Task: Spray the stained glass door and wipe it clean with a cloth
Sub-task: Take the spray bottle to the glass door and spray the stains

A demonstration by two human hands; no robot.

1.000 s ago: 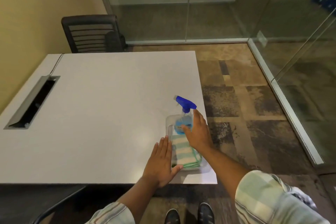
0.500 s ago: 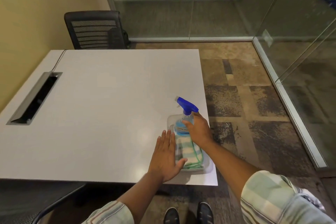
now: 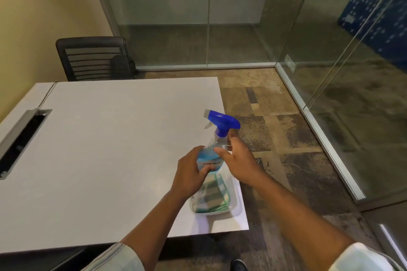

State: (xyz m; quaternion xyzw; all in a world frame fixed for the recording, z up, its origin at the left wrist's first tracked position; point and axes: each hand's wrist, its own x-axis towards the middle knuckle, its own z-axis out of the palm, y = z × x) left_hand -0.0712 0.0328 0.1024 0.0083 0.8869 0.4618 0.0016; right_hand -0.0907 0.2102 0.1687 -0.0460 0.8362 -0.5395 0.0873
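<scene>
A clear spray bottle (image 3: 211, 156) with blue liquid and a blue trigger head is lifted above the table's near right corner. My left hand (image 3: 191, 174) wraps its lower body and my right hand (image 3: 239, 161) grips its neck and shoulder. Below them a folded green-and-white striped cloth (image 3: 212, 198) lies in a clear plastic tray (image 3: 233, 201). Glass panels and a glass door (image 3: 352, 68) stand to the right, across the carpet.
The white table (image 3: 105, 152) has a cable slot (image 3: 21, 141) at its left. A black mesh chair (image 3: 94, 58) stands behind it against the yellow wall. Patterned carpet (image 3: 275, 138) lies between table and glass. My shoe (image 3: 239, 265) shows at the bottom.
The bottle has come up out of the tray. My left hand left the table beside the cloth and closed on the bottle's body. The view has tilted upward.
</scene>
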